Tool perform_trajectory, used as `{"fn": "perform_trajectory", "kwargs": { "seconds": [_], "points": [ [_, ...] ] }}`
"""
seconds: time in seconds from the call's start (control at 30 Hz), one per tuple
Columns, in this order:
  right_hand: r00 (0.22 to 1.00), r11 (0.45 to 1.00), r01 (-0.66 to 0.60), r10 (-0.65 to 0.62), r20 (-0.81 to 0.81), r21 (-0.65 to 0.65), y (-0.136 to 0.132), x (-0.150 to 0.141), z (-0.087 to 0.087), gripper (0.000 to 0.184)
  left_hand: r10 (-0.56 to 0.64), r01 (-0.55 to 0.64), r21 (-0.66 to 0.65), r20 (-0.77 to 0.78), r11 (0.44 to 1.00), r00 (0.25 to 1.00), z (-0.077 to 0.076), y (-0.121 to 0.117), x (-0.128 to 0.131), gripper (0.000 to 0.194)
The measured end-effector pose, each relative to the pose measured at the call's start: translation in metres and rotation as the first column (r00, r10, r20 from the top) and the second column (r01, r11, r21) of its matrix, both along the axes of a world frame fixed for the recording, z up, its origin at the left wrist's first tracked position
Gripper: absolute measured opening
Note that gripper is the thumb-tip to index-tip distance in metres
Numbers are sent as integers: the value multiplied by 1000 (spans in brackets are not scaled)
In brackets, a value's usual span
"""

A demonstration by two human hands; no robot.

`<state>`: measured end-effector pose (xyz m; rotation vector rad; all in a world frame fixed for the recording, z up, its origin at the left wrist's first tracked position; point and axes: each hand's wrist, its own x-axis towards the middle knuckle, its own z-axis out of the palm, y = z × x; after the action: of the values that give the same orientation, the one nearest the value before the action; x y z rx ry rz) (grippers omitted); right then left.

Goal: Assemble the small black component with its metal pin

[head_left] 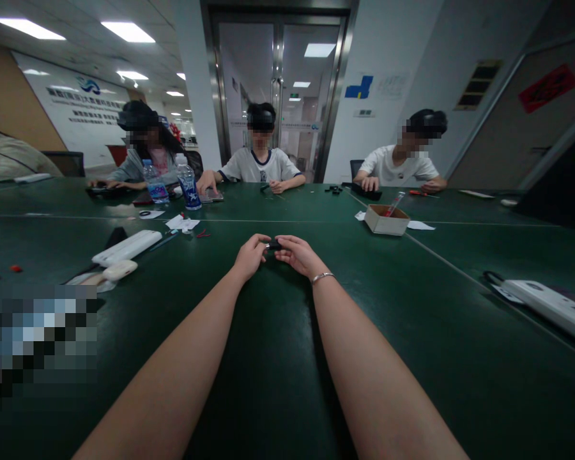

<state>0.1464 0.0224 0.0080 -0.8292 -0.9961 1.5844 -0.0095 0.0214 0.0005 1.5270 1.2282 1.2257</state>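
Observation:
A small black stick with a silvery left end (273,245) is held level between my two hands, a little above or on the green table (278,358); I cannot tell which. My left hand (250,257) pinches the silvery end with thumb and fingers. On the other side, the fingers of my right hand (298,254) close on the black end, and a silver bracelet (322,277) circles that wrist. Fingertips partly cover the stick, so its exact kind does not show.
Left of my hands lie a white power strip (128,248), a white mouse-shaped item (120,270) and paper scraps (183,223). Two bottles (188,182) stand farther back. A small box (386,220) sits ahead right; another white strip (551,305) lies far right. Several people sit opposite.

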Motion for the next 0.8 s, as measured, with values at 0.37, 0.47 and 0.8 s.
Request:
{"fn": "perform_trajectory", "kwargs": {
  "seconds": [0.37, 0.47, 0.8],
  "points": [
    [1000, 1000, 0, 0, -9, 3, 1, 0, -1, 7, -32, 32, 39, -5, 999, 999, 0, -1, 0, 24],
    [1000, 1000, 2, -2, -12, -2, 1, 0, 0, 7, -24, 24, 32, 1, 999, 1000, 0, -1, 0, 24],
    [1000, 1000, 2, -2, -7, -5, -1, 0, 1, 7, -18, 18, 36, -13, 999, 1000, -4, 4, -1, 25]
  ]
}}
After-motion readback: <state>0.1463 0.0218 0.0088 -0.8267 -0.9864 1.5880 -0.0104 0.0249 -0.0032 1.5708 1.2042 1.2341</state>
